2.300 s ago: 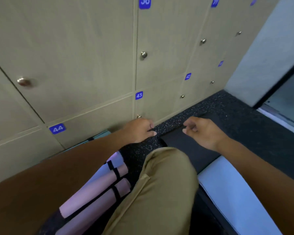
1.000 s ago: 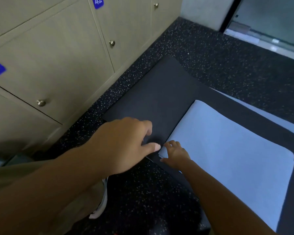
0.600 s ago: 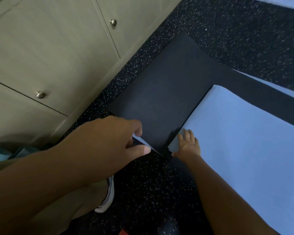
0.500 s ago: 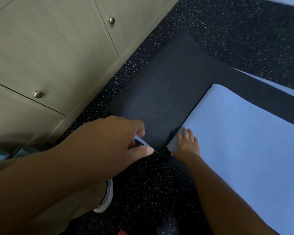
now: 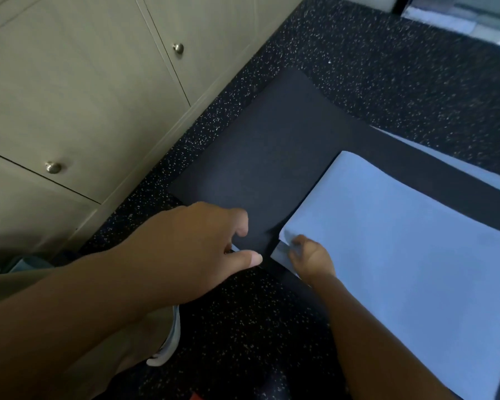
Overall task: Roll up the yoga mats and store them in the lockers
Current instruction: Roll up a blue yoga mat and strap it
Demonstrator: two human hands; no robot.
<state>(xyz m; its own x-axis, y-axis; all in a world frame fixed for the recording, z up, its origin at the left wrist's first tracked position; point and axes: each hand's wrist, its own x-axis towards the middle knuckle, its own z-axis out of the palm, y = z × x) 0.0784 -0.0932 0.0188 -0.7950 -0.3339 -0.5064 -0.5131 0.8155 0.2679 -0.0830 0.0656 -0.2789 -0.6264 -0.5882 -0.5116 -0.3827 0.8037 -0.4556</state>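
Observation:
A black yoga mat [image 5: 260, 157] lies flat on the speckled floor beside the lockers [image 5: 78, 90]. Its underside is light blue, and a folded-over blue part [image 5: 401, 255] covers its right side. My left hand [image 5: 202, 249] pinches the mat's near edge, where a sliver of blue shows under the fingers. My right hand [image 5: 309, 258] grips the near corner of the blue fold, its fingers curled round the lifted edge.
Beige locker doors with round metal knobs [image 5: 53, 168] run along the left. My bent knee and shoe [image 5: 165, 342] are at the lower left. Dark speckled floor [image 5: 387, 67] stretches to the far right, toward a glass panel [image 5: 459, 21].
My right hand went from lying flat on the blue corner to curling round and lifting it. My left hand keeps its pinch on the near edge. The view rose slightly.

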